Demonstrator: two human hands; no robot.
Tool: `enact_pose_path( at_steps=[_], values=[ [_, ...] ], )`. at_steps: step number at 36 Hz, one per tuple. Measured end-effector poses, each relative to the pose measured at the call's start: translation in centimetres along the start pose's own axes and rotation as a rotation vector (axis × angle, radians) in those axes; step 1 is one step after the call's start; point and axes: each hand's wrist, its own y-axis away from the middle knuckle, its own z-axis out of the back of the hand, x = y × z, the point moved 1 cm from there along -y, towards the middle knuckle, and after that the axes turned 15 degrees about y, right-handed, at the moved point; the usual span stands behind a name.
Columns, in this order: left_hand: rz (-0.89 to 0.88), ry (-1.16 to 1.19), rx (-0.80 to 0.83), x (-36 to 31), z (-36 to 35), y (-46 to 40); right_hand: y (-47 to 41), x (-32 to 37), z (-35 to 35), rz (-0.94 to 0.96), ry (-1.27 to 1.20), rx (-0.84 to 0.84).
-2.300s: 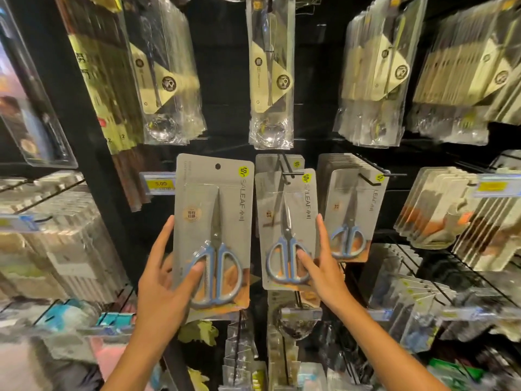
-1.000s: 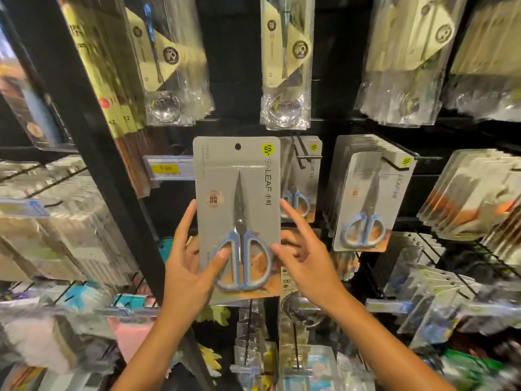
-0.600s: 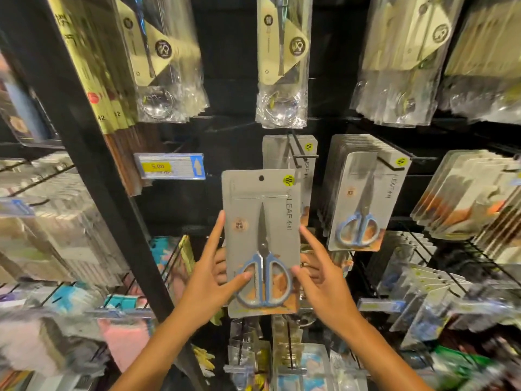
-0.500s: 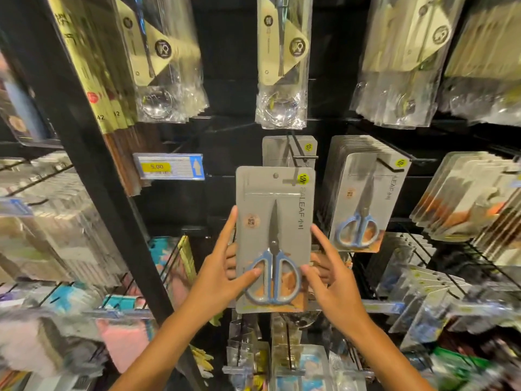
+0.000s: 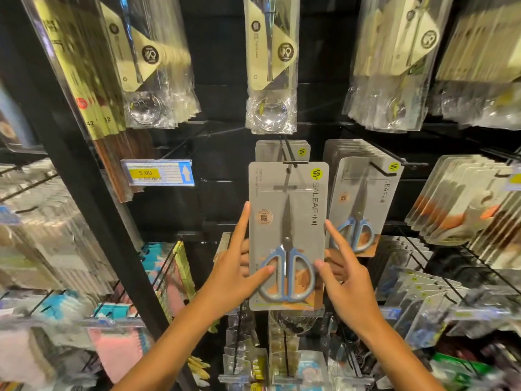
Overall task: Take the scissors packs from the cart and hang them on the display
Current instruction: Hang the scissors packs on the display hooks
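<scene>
A grey scissors pack (image 5: 287, 215) with blue-handled scissors is upright in front of the middle display hook (image 5: 289, 153). Its hang hole sits at the hook's tip. My left hand (image 5: 235, 273) grips the pack's lower left edge, thumb on the front, index finger pointing up along the side. My right hand (image 5: 345, 280) holds the lower right edge the same way. Another pack (image 5: 282, 149) hangs further back on that hook. A thick row of the same packs (image 5: 363, 198) hangs on the hook to the right.
Bagged spoons (image 5: 270, 66) hang on the row above. A price tag reading 5.00 (image 5: 158, 173) sticks out at the left. A black shelf upright (image 5: 84, 193) slants down the left side. More hooks with packaged goods (image 5: 423, 292) fill the space below and right.
Both hands carried the pack from the left, first dipping lower, then up onto the middle hook, so its hang hole now meets the hook's tip.
</scene>
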Motion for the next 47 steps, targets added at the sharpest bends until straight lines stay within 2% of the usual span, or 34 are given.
enact_pose_path(
  at_steps=[15, 26, 30, 38, 45, 47],
  values=[
    [0.051, -0.033, 0.000, 0.7, -0.5, -1.2, -1.5, -1.9, 0.0, 0.020, 0.032, 0.060],
    [0.195, -0.031, 0.057, 1.4, 0.4, -6.7, -6.0, -3.0, -2.6, 0.070, 0.127, 0.196],
    [0.233, -0.059, 0.058, 1.8, 0.6, -9.1, -8.4, -2.8, -3.6, -0.001, 0.214, 0.173],
    [0.332, -0.104, 0.026, 0.7, 0.1, -12.2, -11.8, -2.7, -4.5, -0.101, 0.228, 0.134],
    [0.288, -0.178, -0.018, 0.7, -0.2, -11.7, -12.0, -4.1, -5.8, -0.148, 0.140, 0.098],
    [0.242, -0.286, -0.045, 1.6, 0.0, -10.4, -10.9, -4.7, -6.6, -0.155, 0.110, 0.074]
  ],
)
